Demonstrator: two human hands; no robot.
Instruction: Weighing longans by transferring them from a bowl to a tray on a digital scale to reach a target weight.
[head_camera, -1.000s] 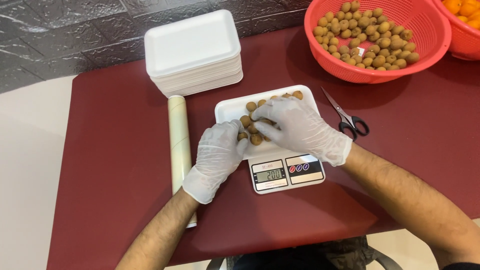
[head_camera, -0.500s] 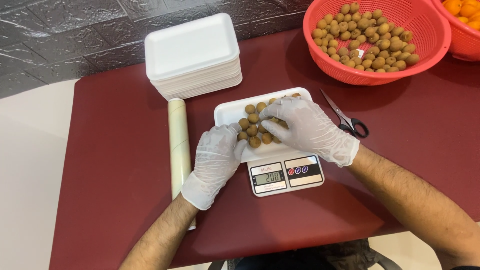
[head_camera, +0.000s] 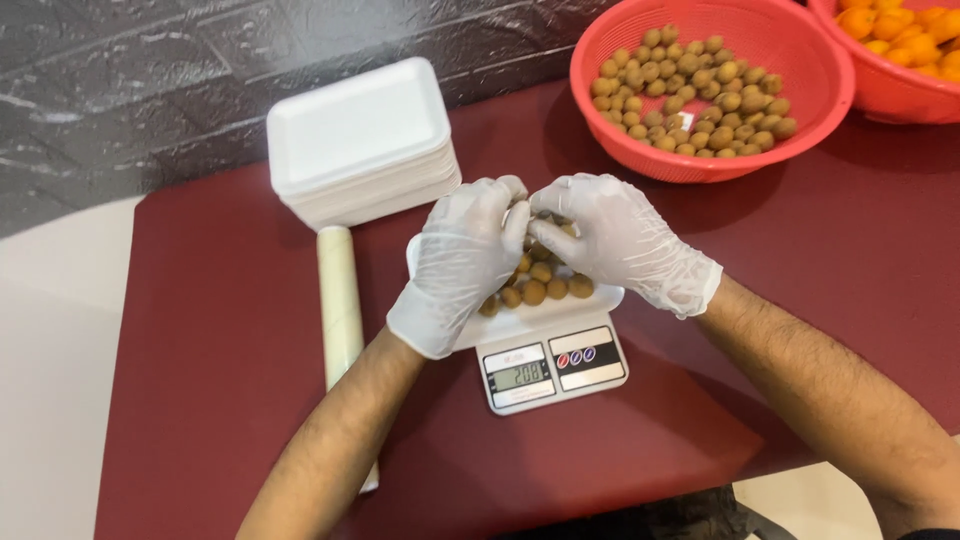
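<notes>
Your left hand (head_camera: 462, 262) and right hand (head_camera: 620, 240) meet over white tray (head_camera: 545, 315) on scale (head_camera: 552, 368). Fingers bent, pinching small brown fruits (head_camera: 540, 290) together to keep heap in tray. More fruit waits in red basket (head_camera: 800, 60) close behind. Spare trays (head_camera: 360, 140) and wrap roll (head_camera: 340, 300) lie left, easy to reach on surface (head_camera: 220, 300).

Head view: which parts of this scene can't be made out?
- Foam tray on the scale: mostly covered by left hand and right hand.
- What the fingertips pinch: hidden between them.
- Orange fruit basket: cut off by the top-right corner.
- Scissors: not visible, behind the right hand.
</notes>
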